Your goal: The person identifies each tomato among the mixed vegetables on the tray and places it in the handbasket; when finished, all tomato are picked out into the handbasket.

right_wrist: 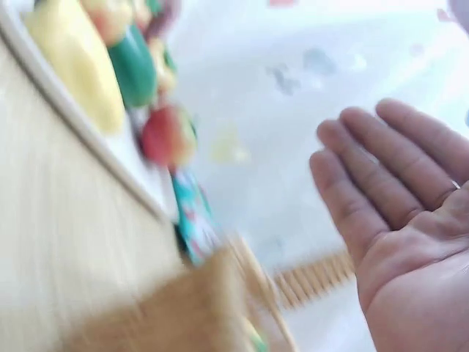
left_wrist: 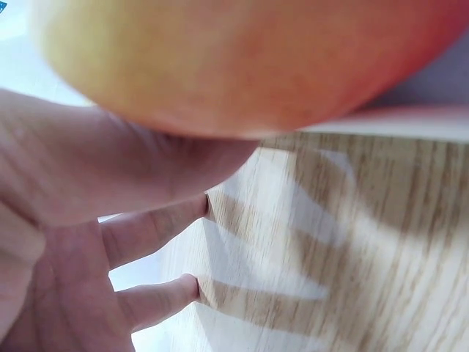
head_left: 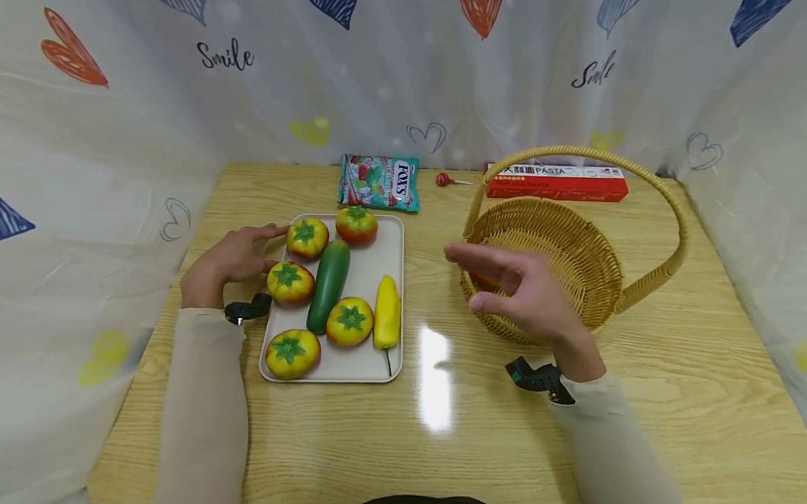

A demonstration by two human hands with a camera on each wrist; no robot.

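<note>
In the head view my left hand [head_left: 233, 259] rests at the left edge of a white tray [head_left: 366, 366]. Its thumb lies against a red-yellow tomato [head_left: 291, 283], and the index fingertip reaches another tomato [head_left: 307, 238]. The left wrist view shows the thumb under the tomato [left_wrist: 242, 66], with the other fingers spread out straight to the wood. My right hand [head_left: 519, 286] hovers above the left rim of a wicker basket [head_left: 544, 235], its fingers straight and palm bare in the right wrist view. Part of a red thing [head_left: 484, 281] shows in the basket under this hand.
On the tray also lie a cucumber [head_left: 329, 286], a yellow pepper [head_left: 387, 311] and several more tomatoes [head_left: 351, 321]. Behind stand a candy bag [head_left: 379, 182], a lollipop [head_left: 444, 179] and a pasta box [head_left: 558, 185]. The basket's tall handle [head_left: 580, 152] arches over it.
</note>
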